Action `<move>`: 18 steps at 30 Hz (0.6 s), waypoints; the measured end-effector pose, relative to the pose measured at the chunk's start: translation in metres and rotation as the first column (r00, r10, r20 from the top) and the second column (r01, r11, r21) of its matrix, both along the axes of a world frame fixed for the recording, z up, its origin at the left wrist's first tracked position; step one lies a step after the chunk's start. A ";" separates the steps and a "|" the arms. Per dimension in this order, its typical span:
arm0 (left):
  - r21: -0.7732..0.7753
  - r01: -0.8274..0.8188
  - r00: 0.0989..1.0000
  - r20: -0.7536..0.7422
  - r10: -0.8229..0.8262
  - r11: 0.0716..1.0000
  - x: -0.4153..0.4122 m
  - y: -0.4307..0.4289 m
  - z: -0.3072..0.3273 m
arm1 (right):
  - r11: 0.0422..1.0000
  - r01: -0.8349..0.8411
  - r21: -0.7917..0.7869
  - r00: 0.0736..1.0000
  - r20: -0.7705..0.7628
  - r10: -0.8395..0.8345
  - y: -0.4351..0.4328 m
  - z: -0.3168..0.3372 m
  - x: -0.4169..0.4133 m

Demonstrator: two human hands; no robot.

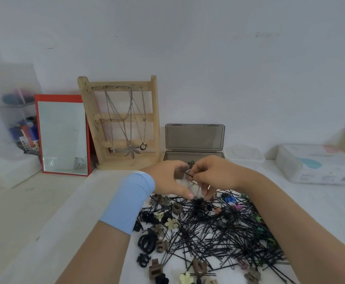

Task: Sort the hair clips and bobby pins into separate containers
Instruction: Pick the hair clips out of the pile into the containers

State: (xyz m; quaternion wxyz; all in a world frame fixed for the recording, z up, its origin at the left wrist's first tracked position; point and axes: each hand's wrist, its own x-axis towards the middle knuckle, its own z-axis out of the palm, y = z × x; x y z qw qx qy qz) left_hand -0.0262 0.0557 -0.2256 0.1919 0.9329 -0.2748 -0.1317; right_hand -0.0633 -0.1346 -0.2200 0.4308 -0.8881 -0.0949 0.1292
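Scanning the head feed from my station: pale table (44, 212) runs along a white wall. Covering its near right part is a big pile of black bobby pins (218, 234), with hair clips (155, 268) mixed in, brown, cream, black and a few coloured ones. Most of the clips I see lie on the pile's left and near edges.

At the back a wooden stand (156, 119) hung with necklaces leans on the wall. A red-framed mirror (62, 136) is just left of it, and clear drawers (20, 119) sit further left, blurred. Right of the stand is a brown box (195, 138), lid up, its inside hidden from me by the hands. A clear shallow tray (243, 155) sits beside the box, then a white packet (319, 165) at far right.

Both hands meet above the far edge of the pile, in front of the box. Left hand (167, 179), blue cuff (130, 201) on the wrist, is curled round a clear thing (188, 184); bag or cup, I cannot tell. Right hand (214, 175) pinches one bobby pin (187, 173) between thumb and fingers, at the top of the clear thing.
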 end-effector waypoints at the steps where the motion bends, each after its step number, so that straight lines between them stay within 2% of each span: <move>1: -0.009 -0.006 0.999 0.050 0.006 1.000 0.000 -0.005 -0.003 | 0.999 -0.008 0.046 1.000 -0.026 0.009 -0.001 0.000 -0.001; 4: -0.011 -0.020 0.989 0.145 0.021 1.000 -0.002 -0.012 -0.010 | 0.998 0.010 0.069 0.999 -0.041 -0.007 -0.006 0.004 -0.003; 8: -0.040 -0.033 0.996 0.077 0.036 0.999 -0.002 0.003 0.001 | 0.965 0.099 -0.241 0.989 0.133 -0.068 -0.019 0.017 0.000; 12: -0.105 -0.172 0.980 0.085 0.181 0.979 0.005 0.040 0.025 | 0.897 0.034 -0.441 0.996 0.092 0.007 -0.026 0.021 -0.004; 15: 0.010 -0.347 0.934 0.096 0.344 0.938 0.011 0.065 0.027 | 0.876 0.073 -0.477 0.986 0.168 0.009 -0.014 0.012 -0.001; 18: 0.247 -0.421 0.906 0.081 0.415 0.873 0.016 0.074 0.015 | 0.876 0.081 -0.476 0.960 0.275 0.061 0.005 0.001 0.001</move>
